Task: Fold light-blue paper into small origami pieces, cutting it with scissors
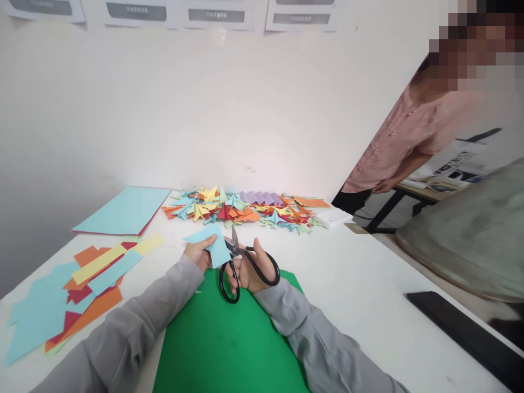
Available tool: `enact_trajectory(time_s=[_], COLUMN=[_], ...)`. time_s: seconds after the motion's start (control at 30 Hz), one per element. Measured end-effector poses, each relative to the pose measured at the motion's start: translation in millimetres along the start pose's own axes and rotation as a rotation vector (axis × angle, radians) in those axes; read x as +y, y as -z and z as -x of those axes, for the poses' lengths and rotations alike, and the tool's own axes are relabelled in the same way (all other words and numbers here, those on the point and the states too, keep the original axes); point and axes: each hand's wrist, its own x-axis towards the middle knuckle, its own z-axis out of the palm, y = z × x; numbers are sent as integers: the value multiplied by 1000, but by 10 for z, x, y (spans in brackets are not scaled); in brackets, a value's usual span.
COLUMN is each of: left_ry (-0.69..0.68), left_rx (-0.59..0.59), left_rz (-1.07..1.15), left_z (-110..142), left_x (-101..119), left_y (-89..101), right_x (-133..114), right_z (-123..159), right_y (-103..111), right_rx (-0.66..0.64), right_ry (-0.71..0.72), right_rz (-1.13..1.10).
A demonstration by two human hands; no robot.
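My left hand (199, 252) pinches a light blue paper piece (209, 244) and holds it just above the white table (360, 284). My right hand (254, 268) grips black scissors (237, 267) through their handle loops. The blades point up into the right edge of the blue paper. Both hands hover over the far end of a green paper sheet (229, 344) that lies in front of me. Grey sleeves cover both my arms.
A pile of colourful folded paper shapes (241, 210) lies at the table's back. A light blue sheet (125, 210) and mixed paper offcuts (77, 289) lie on the left. A person in a pink shirt (405, 136) stands at right. A black flat object (466, 333) lies near the right edge.
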Motion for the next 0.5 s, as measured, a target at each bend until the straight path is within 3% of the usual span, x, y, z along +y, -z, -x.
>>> enact_trajectory(time_s=[0.23,0.5], left_ry=[-3,7], left_rx=[-131,-156], left_rz=[-84,-112], left_z=[5,31], left_x=[-16,-10], left_y=[32,30], right_x=[10,13], right_z=[-8,-14], right_y=[5,10], right_rx=[14,-24], right_ry=[-25,-13], right_rz=[45,33])
